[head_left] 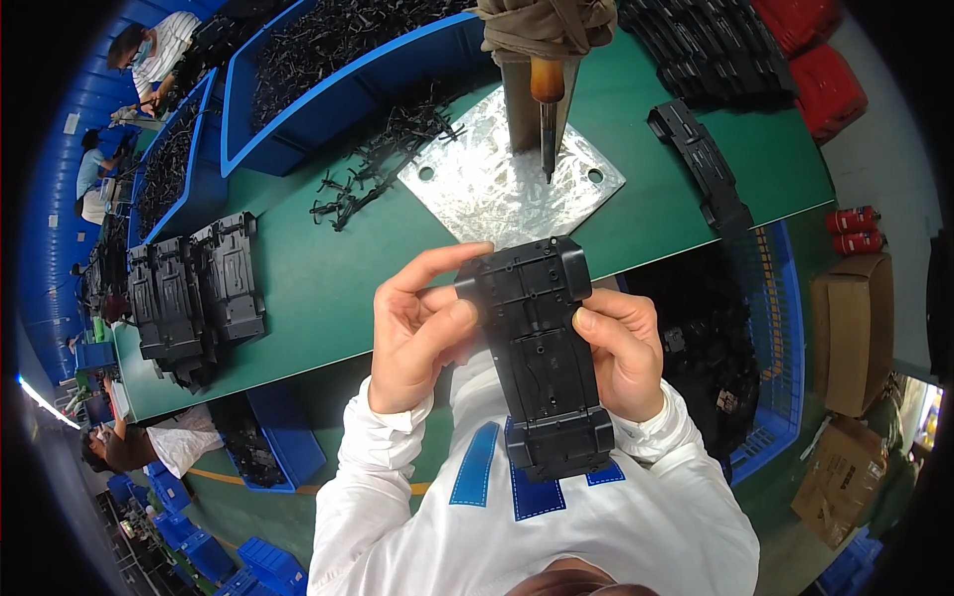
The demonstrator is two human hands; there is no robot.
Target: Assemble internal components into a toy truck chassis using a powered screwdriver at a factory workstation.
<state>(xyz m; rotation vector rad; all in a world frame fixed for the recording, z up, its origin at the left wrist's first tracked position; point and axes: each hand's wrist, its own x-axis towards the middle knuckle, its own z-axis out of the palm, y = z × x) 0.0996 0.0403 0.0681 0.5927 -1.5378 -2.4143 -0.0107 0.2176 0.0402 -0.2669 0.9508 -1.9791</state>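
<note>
Here, one black plastic part (540, 348) sits between two hands, in front of the white shirt (616, 536). The left hand (409, 338) pinches its left edge near the far end; the right hand (626, 348) pinches the opposite edge. Its long axis runs from the one metal plate (467, 184) toward the person's body. One loose lookalike (699, 164) lies rightward.

Hands (402, 343) (628, 363) partly hidden (behind black panel (544, 348)), cloth wrap (547, 28) — cut off above

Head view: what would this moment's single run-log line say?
left hand: grips black plastic part; right hand: grips its other side; metal plate: on green table
</note>
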